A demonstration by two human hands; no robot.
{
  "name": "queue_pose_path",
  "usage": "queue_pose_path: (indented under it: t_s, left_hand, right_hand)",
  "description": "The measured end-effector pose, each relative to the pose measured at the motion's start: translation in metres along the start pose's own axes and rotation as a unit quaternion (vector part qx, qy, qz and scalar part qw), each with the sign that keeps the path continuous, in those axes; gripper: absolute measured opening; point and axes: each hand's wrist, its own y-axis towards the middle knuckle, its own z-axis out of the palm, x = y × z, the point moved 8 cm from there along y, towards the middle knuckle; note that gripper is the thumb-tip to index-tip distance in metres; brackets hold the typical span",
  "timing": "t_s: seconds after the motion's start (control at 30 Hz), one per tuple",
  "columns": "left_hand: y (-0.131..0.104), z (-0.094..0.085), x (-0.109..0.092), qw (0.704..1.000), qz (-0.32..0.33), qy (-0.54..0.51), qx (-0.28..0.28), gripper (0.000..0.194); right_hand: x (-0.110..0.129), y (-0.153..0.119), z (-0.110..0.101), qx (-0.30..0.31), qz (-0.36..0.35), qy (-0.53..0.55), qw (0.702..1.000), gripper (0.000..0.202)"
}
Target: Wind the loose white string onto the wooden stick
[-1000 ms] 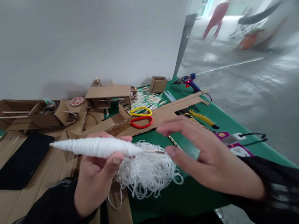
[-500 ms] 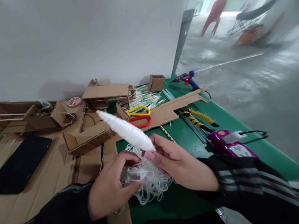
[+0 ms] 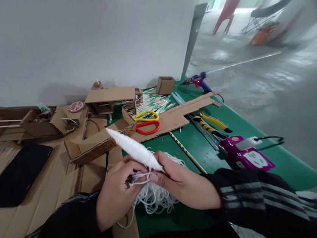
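Winding string onto a shaped bundle looks like the step in hand, judging from the strands that run up to it. Nearest, a loose heap of white string point(image 3: 158, 201) lies on the green surface point(image 3: 284, 167), partly beneath both hands. The left hand point(image 3: 117, 194) has its fingers curled in around a few strands; whether they also press on the bundle, I cannot tell. The right hand point(image 3: 184, 181) pinches the lower end of the wound spindle point(image 3: 134, 148) between thumb and fingers, so the spindle sits tilted above the heap, its bare tip pointing away and to the left. I judge that another turn would call for a firm right grip, with the left keeping the strand taut and free of the heap's loops.

Farther out, a black tablet point(image 3: 18, 175) lies on cardboard at the left, while a purple power strip point(image 3: 239, 153) sits to the right. Beyond the spindle are the red and yellow scissor handles point(image 3: 148, 127), with pliers point(image 3: 213, 124) to their right. Farther still, a glue gun point(image 3: 198, 82) stands near the surface's far edge, and a red chair point(image 3: 228, 11) stands on the floor behind.
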Motion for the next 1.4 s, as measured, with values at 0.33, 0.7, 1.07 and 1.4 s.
queue_pose_path:
  t_s: [0.33,0.7,1.07,1.4]
  left_hand:
    - [-0.003,0.018,0.020,0.950,-0.127,-0.262,0.113,0.021]
    - [-0.005,0.025,0.019,0.888,-0.173,-0.380,0.193,0.028]
    - [-0.004,0.013,0.018,0.928,-0.117,-0.222,0.277,0.021]
    - [-0.002,0.009,0.011,0.945,-0.099,-0.233,0.208,0.009]
  right_hand:
    - [-0.001,0.000,-0.003,-0.001,-0.013,0.011,1.000,0.006]
    - [0.000,-0.003,-0.002,0.009,-0.020,0.014,1.000,0.003]
    - [-0.003,-0.003,-0.005,0.007,-0.007,0.035,0.999,0.007]
    - [-0.004,-0.004,-0.012,-0.027,0.012,0.069,0.997,0.024]
